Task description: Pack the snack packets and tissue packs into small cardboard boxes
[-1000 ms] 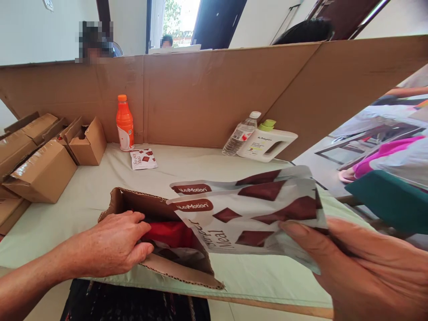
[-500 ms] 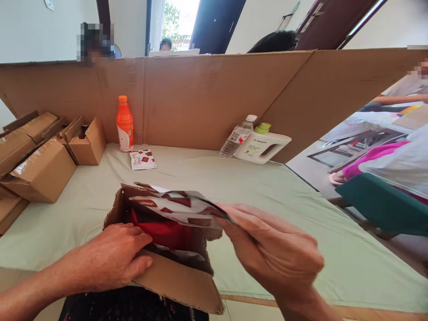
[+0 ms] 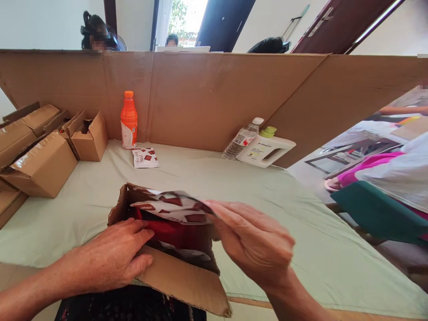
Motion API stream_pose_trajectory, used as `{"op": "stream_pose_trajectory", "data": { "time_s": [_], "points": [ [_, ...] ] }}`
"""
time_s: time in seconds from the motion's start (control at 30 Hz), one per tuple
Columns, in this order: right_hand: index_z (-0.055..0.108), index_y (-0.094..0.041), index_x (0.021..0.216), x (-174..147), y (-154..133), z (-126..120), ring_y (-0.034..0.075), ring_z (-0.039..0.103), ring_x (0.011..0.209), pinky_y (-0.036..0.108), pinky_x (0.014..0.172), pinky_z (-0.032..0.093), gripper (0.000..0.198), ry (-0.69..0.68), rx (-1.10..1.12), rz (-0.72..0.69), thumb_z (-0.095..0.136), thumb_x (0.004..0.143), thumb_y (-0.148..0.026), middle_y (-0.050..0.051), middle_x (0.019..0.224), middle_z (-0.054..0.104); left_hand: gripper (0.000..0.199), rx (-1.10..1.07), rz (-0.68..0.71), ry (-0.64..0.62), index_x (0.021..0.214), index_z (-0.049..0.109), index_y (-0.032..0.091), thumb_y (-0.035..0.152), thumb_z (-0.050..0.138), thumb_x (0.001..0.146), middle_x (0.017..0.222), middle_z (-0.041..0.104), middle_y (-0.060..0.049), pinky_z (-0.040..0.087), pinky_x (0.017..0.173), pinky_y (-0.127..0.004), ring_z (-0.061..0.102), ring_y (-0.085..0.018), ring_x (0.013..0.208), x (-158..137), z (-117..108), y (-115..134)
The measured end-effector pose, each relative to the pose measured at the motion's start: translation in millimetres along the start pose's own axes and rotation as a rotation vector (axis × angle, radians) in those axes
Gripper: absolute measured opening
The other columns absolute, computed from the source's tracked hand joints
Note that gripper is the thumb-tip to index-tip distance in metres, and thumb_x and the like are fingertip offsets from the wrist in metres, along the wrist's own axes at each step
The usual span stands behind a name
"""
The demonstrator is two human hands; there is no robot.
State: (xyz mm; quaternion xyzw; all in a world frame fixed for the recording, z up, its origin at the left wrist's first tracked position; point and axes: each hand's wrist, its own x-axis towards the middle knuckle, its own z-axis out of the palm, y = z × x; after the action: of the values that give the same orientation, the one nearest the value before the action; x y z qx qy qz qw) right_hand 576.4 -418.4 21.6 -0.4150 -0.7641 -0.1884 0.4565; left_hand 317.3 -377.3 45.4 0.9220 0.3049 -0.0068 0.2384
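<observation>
An open cardboard box (image 3: 183, 276) stands at the table's near edge, its front flap folded out towards me. My left hand (image 3: 123, 252) grips the box's near left side, fingers over the opening and thumb on the flap. Between thumb and fingers, my right hand (image 3: 254, 240) pinches the right end of a flat white packet with dark red diamond shapes (image 3: 177, 211). The packet is tilted, partly inside the box along its far wall. A shiny red packet (image 3: 174, 234) lies deeper in the box, and its lower part is hidden.
Behind stand an orange bottle (image 3: 129, 120), a small printed packet (image 3: 146, 158), a clear plastic bottle (image 3: 242, 138) and a white jug (image 3: 267, 149) against a cardboard partition (image 3: 214, 98). Several cardboard boxes (image 3: 50, 165) sit at left. A green chair (image 3: 377, 214) and a person are at right.
My right hand has moved left, and the white packet sits slightly farther left and lower in the box. My left hand keeps its hold. The view has shifted a little.
</observation>
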Motion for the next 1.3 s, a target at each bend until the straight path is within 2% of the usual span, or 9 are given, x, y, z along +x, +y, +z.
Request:
{"op": "stream_pose_trajectory", "data": {
  "time_s": [0.13,0.27,0.37,0.43,0.67,0.8,0.93,1.03,1.3],
  "points": [
    [0.069,-0.016,0.103,-2,-3,29,0.018,0.076,0.073,0.03,0.065,0.059,0.025,-0.128,0.044,-0.101,0.049,0.096,-0.002,0.008,0.088,0.08,0.038,-0.039,0.015,0.041,0.131,0.062,0.016,0.029,0.053,0.096,0.135,0.064,-0.016,0.05,0.107,-0.056,0.061,-0.035,0.124,-1,4,-4],
    [0.071,-0.015,0.097,-8,1,53,0.018,0.075,0.074,0.029,0.067,0.059,0.027,-0.273,0.053,0.009,0.045,0.099,-0.007,0.008,0.089,0.08,0.035,-0.021,-0.003,0.035,0.126,0.065,0.015,0.029,0.052,0.097,0.132,0.066,-0.017,0.052,0.104,-0.056,0.062,-0.037,0.123,-3,4,-5],
    [0.072,-0.016,0.098,-12,5,57,0.019,0.075,0.075,0.029,0.067,0.059,0.021,-0.424,0.094,0.049,0.051,0.1,-0.014,0.007,0.09,0.079,0.038,-0.003,-0.001,0.003,0.131,0.063,0.014,0.029,0.052,0.098,0.136,0.064,-0.018,0.051,0.105,-0.056,0.061,-0.036,0.125,-5,3,-6],
    [0.072,-0.016,0.097,-14,6,55,0.018,0.074,0.074,0.027,0.066,0.058,0.022,-0.475,0.109,0.047,0.05,0.101,-0.015,0.006,0.088,0.078,0.041,0.009,0.0,-0.012,0.136,0.06,0.013,0.03,0.051,0.099,0.14,0.062,-0.019,0.05,0.107,-0.057,0.059,-0.036,0.128,-7,4,-7],
    [0.072,-0.016,0.094,-8,5,40,0.016,0.075,0.073,0.024,0.071,0.06,0.023,-0.22,0.103,0.063,0.051,0.1,-0.011,0.007,0.085,0.079,0.044,0.015,0.034,0.011,0.137,0.059,0.013,0.034,0.053,0.098,0.137,0.063,-0.018,0.052,0.105,-0.057,0.06,-0.037,0.127,-8,7,-11],
    [0.069,-0.018,0.086,3,3,23,0.016,0.074,0.071,0.024,0.069,0.059,0.021,-0.162,0.06,0.064,0.054,0.098,-0.009,0.006,0.082,0.079,0.043,0.006,0.021,0.009,0.136,0.06,0.014,0.032,0.054,0.098,0.136,0.064,-0.018,0.053,0.104,-0.056,0.062,-0.036,0.125,-5,4,-9],
    [0.052,-0.022,0.064,10,2,4,0.01,0.059,0.05,0.02,0.052,0.05,0.035,-0.062,-0.045,0.133,0.06,0.097,-0.012,-0.001,0.058,0.065,0.046,0.01,0.014,-0.006,0.14,0.057,0.014,0.034,0.054,0.098,0.14,0.062,-0.018,0.05,0.107,-0.057,0.058,-0.037,0.131,-5,3,-9],
    [0.043,-0.023,0.06,10,2,-4,0.008,0.047,0.042,0.02,0.044,0.042,0.042,0.023,-0.136,0.154,0.063,0.096,-0.014,-0.005,0.05,0.055,0.048,0.006,0.005,-0.029,0.141,0.056,0.013,0.035,0.054,0.099,0.141,0.062,-0.018,0.05,0.108,-0.058,0.057,-0.038,0.132,-6,2,-9],
    [0.042,-0.023,0.059,6,2,0,0.007,0.047,0.042,0.019,0.044,0.042,0.043,0.055,-0.168,0.164,0.065,0.093,-0.01,-0.006,0.05,0.054,0.051,0.012,-0.018,-0.066,0.145,0.053,0.014,0.037,0.051,0.1,0.145,0.059,-0.018,0.046,0.111,-0.061,0.052,-0.039,0.138,-4,2,-8]
  ]
}}
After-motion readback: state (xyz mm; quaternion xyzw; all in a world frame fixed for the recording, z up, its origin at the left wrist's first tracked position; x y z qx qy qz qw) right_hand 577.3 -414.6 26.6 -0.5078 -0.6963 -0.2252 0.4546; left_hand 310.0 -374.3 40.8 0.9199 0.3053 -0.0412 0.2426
